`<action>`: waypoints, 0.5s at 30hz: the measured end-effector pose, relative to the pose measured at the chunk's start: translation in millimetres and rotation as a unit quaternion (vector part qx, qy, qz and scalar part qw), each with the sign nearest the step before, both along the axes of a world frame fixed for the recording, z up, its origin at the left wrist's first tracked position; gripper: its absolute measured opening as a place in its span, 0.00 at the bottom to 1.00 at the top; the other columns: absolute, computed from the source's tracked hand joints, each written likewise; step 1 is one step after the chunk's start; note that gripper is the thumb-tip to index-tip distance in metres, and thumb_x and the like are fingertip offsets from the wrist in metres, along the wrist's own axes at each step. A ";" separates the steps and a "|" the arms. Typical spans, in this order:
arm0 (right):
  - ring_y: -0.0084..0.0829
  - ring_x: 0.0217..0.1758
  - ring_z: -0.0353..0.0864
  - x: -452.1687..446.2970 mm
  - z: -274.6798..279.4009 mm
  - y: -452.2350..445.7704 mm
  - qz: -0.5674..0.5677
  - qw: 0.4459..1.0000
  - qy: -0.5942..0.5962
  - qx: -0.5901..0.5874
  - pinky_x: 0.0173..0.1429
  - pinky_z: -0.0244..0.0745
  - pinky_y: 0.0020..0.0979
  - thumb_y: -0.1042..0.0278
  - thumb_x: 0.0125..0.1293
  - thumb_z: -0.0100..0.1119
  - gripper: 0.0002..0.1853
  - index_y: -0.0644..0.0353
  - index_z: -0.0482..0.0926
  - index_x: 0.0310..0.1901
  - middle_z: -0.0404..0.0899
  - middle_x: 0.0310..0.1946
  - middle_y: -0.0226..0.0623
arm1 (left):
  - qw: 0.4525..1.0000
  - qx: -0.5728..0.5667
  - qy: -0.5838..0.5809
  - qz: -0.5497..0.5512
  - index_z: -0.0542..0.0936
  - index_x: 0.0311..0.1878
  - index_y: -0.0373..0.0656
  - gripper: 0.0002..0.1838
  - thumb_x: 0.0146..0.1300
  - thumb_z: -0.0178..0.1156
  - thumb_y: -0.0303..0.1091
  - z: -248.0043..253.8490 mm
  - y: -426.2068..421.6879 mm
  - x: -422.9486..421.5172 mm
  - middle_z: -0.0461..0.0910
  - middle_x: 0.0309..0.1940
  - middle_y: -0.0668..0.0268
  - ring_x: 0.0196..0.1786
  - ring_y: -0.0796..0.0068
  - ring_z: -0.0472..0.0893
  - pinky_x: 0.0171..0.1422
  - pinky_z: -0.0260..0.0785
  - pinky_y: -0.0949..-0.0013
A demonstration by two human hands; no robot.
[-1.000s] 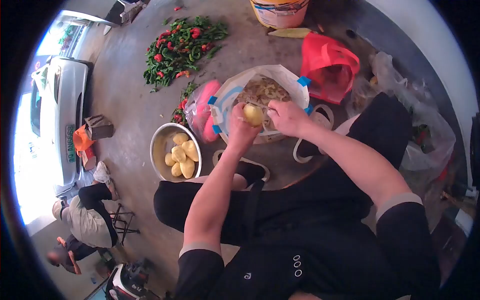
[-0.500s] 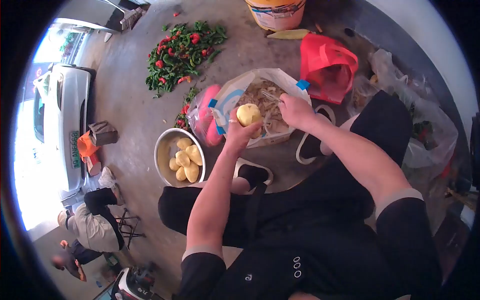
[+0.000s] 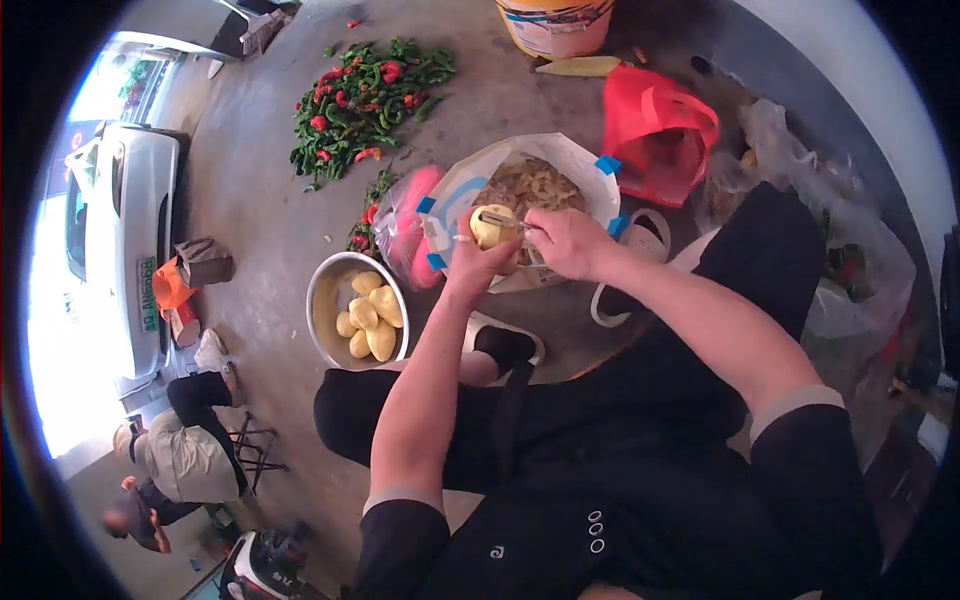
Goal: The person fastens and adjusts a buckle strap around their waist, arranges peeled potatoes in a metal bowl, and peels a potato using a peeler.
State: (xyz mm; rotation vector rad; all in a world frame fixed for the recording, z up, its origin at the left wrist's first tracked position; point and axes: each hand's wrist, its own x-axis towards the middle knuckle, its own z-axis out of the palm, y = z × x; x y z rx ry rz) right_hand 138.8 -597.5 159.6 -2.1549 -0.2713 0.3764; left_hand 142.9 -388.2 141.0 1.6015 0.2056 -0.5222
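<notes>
My left hand (image 3: 474, 262) holds a pale yellow peeled potato (image 3: 490, 230) over the near left edge of a paper-lined container (image 3: 597, 200). In my right hand (image 3: 565, 243) is a metal peeler (image 3: 502, 219), its blade lying against the potato's upper side. Brownish peelings (image 3: 540, 187) fill the container's middle, and blue tape pieces hold its lining. Left of my left forearm, a round metal bowl (image 3: 318, 328) holds several peeled potatoes (image 3: 379, 338).
Green and red peppers (image 3: 345, 115) lie in a heap beyond the bowl. Around the container are a pink item in clear plastic (image 3: 405, 225), a red bag (image 3: 655, 125) and a bucket (image 3: 555, 30). Two people (image 3: 190, 460) sit at the far left, near a white car (image 3: 145, 230).
Since half a second ago, my right hand has moved left and down from over the peelings, bringing the peeler onto the potato. The left hand has shifted slightly left.
</notes>
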 end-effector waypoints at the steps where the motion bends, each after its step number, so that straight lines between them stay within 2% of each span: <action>1: 0.60 0.50 0.83 5.8 -9.1 -1.5 -0.003 1.000 0.005 -0.020 0.54 0.76 0.57 0.59 0.75 0.50 0.13 0.59 0.80 0.46 0.85 0.41 0.56 | 1.000 -0.012 0.014 -0.001 0.61 0.74 0.47 0.45 0.58 0.78 0.30 -3.5 2.1 -0.4 0.77 0.58 0.61 0.57 0.67 0.81 0.59 0.79 0.62; 3: 0.59 0.52 0.83 14.0 -26.5 -5.9 -0.009 0.998 0.017 -0.060 0.55 0.76 0.55 0.59 0.75 0.50 0.14 0.59 0.80 0.48 0.85 0.42 0.56 | 0.998 -0.036 0.044 -0.002 0.61 0.74 0.48 0.44 0.59 0.77 0.28 -8.9 4.0 -3.1 0.77 0.58 0.61 0.57 0.68 0.81 0.59 0.80 0.62; 6: 0.58 0.54 0.83 20.6 -60.8 -33.3 -0.082 0.986 0.089 -0.113 0.57 0.76 0.54 0.58 0.74 0.50 0.16 0.60 0.81 0.49 0.85 0.45 0.56 | 0.998 -0.048 0.007 -0.039 0.61 0.74 0.49 0.43 0.60 0.75 0.26 -6.1 3.4 -2.2 0.76 0.60 0.61 0.59 0.67 0.81 0.59 0.81 0.60; 9: 0.56 0.55 0.83 23.8 -16.5 -20.6 -0.068 0.995 0.064 0.020 0.58 0.76 0.52 0.57 0.74 0.49 0.17 0.61 0.81 0.50 0.85 0.46 0.56 | 0.985 -0.131 0.106 0.024 0.61 0.74 0.49 0.43 0.60 0.75 0.25 -2.7 4.0 0.4 0.75 0.61 0.60 0.60 0.65 0.81 0.59 0.83 0.57; 10: 0.57 0.55 0.83 20.2 -16.7 -15.5 -0.048 0.997 0.044 0.036 0.59 0.76 0.52 0.57 0.74 0.49 0.17 0.61 0.81 0.50 0.85 0.46 0.56 | 0.986 -0.131 0.104 0.027 0.61 0.74 0.49 0.42 0.60 0.74 0.25 -2.6 4.7 -0.5 0.75 0.61 0.60 0.60 0.64 0.81 0.59 0.83 0.56; 13: 0.57 0.53 0.84 12.5 -25.1 -15.4 -0.002 1.000 0.025 0.016 0.56 0.76 0.54 0.57 0.75 0.49 0.16 0.60 0.80 0.49 0.85 0.44 0.56 | 0.984 -0.134 0.115 0.015 0.61 0.74 0.48 0.42 0.60 0.73 0.24 -3.7 4.7 -0.1 0.74 0.60 0.60 0.60 0.62 0.81 0.58 0.85 0.52; 15: 0.59 0.50 0.85 17.4 -25.4 -23.8 -0.057 0.996 0.016 -0.060 0.54 0.77 0.56 0.57 0.75 0.49 0.15 0.59 0.79 0.48 0.86 0.41 0.56 | 0.980 -0.145 0.136 0.008 0.61 0.73 0.47 0.40 0.61 0.73 0.24 0.4 3.3 1.2 0.74 0.60 0.59 0.59 0.60 0.81 0.57 0.86 0.49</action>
